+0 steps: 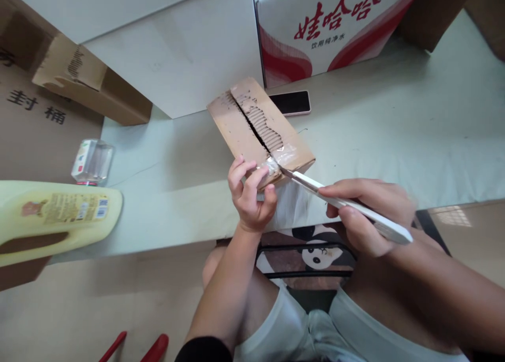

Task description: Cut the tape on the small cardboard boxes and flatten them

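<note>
A small brown cardboard box (240,136) lies on the covered table, its top torn along a ridged strip beside a dark slit. Clear tape shows at its near end. My left hand (252,193) grips that near end, fingers on top and thumb at the front side. In my right hand (366,209) is a white-handled utility knife (347,204), its blade out. The blade's tip meets the taped end of the slit; how deep it goes I cannot tell.
A phone (294,102) lies just behind the box. Large white cartons, including a red-printed one (323,36), stand at the back. On the left are a clear bottle (93,161), a pale yellow jug (59,217) and an opened brown box (94,91). The table's front edge is near my knees.
</note>
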A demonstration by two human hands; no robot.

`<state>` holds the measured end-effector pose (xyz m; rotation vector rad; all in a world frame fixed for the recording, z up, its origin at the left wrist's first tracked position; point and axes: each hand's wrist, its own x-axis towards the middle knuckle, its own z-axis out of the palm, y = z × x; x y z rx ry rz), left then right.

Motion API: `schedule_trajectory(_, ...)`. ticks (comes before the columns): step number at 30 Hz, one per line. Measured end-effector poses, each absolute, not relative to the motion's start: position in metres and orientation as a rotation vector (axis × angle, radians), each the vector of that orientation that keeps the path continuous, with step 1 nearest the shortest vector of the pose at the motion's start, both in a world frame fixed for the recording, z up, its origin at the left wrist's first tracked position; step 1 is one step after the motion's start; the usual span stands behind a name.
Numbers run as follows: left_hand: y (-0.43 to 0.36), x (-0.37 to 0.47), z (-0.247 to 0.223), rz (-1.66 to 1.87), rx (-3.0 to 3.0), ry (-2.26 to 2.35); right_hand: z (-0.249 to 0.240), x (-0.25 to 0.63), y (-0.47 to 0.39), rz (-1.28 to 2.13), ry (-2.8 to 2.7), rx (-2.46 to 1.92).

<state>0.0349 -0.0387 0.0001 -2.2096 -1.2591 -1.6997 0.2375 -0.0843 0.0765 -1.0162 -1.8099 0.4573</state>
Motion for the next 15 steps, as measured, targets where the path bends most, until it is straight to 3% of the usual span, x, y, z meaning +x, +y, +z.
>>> schedule_trajectory(9,-0.036,0.024,-0.001,-1.703,-2.147,-1.291,0.053,0.237,-0.087,0.388,-1.609,-0.772)
schedule_trajectory(15,-0.032,0.011,0.002,-1.785,-2.081,-1.288,0.03,0.234,-0.068,0.337,-1.494,-0.939)
